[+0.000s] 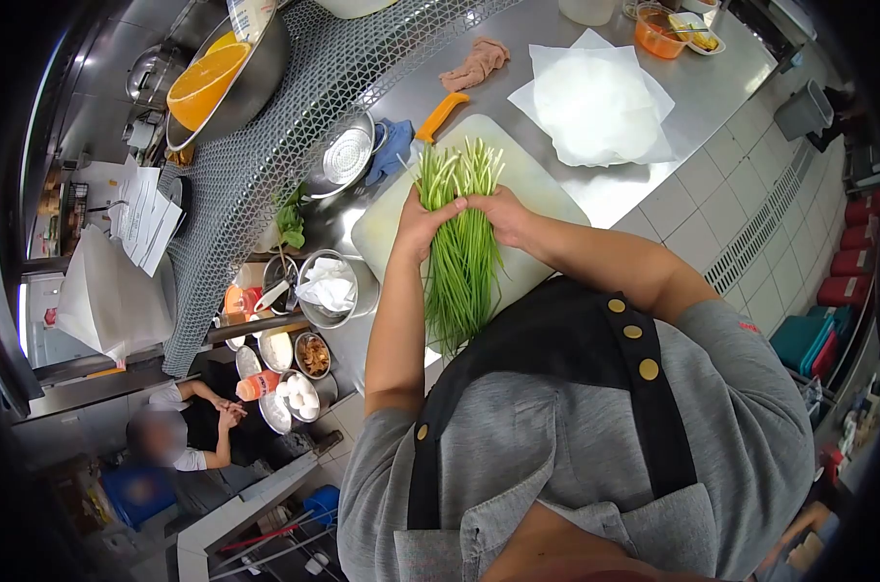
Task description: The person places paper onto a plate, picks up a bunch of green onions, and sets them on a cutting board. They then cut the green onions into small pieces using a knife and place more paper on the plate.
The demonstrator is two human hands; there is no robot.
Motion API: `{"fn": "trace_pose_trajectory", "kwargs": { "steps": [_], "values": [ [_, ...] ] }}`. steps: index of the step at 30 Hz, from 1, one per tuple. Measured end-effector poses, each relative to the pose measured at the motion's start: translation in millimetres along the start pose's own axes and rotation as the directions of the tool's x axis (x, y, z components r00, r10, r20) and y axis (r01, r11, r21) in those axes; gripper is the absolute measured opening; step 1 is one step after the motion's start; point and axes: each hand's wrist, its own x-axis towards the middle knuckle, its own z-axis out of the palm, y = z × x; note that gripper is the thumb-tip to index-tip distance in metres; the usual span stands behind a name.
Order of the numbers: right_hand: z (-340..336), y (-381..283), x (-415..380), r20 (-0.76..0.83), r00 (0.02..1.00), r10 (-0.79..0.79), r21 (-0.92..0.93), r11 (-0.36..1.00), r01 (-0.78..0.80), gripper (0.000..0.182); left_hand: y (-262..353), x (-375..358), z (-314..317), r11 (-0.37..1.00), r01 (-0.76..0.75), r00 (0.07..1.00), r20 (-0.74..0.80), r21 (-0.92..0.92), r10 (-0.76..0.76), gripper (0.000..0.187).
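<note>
Here, both of my hands are wrapped around one thick bundle of chives (462, 276), my left hand (423, 228) on its left side and my right hand (500, 213) on its right. My grip is closed in on the stalks from both sides, with my thumbs laid over the top, their tips nearly together; most of my fingers are tucked out of sight. The bundle lies lengthwise over the cutting board (542, 184), pale ends pointing away from me and the long green tips trailing toward my black apron (547, 339).

Just past the board's far left edge sits a knife with an orange handle (442, 116), near a crumpled blue cloth (391, 152) and a steel strainer (348, 155). A brownish-pink cloth (474, 65) lies farther up the counter. To the right, beyond the board, is a stack of white paper sheets (595, 105), and past it a tub of orange sauce (659, 37). On my left I have a steel pot (358, 303) with crumpled white paper in it, and a bowl of eggs (298, 396) lower down. Another person (207, 432) is well off to the left, hands together.
</note>
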Motion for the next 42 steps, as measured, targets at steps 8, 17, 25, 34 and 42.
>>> {"fn": "trace_pose_trajectory", "kwargs": {
  "steps": [8,17,25,34,42],
  "values": [
    [-8.2,-7.7,-3.4,-0.041,0.999,0.027,0.081,0.996,-0.024,0.017,-1.3,8.6,-29.9,0.982,0.056,0.995,-0.074,-0.18,-0.071,0.044],
    [-7.0,-98.0,-66.0,-0.066,0.978,-0.197,-0.068,0.979,0.193,0.015,10.3,-3.5,-105.3,0.976,-0.079,0.92,-0.392,-0.202,-0.007,0.047],
    [-66.1,-304.2,-176.0,-0.071,0.912,-0.405,-0.589,0.754,0.289,0.023,31.8,-22.7,-104.2,0.988,-0.051,0.916,-0.402,-0.144,-0.011,0.059],
    [-231.8,-398.9,-59.4,-0.374,0.855,-0.359,-0.926,0.09,-0.367,0.027,12.1,-3.6,-78.0,0.998,0.054,0.881,-0.468,-0.035,-0.064,0.034],
    [-352.8,-375.9,85.5,-0.312,0.719,-0.621,-0.849,-0.158,-0.505,0.043,20.6,-0.6,-50.7,0.792,0.243,0.909,-0.416,0.56,0.015,0.05]
  ]
}}
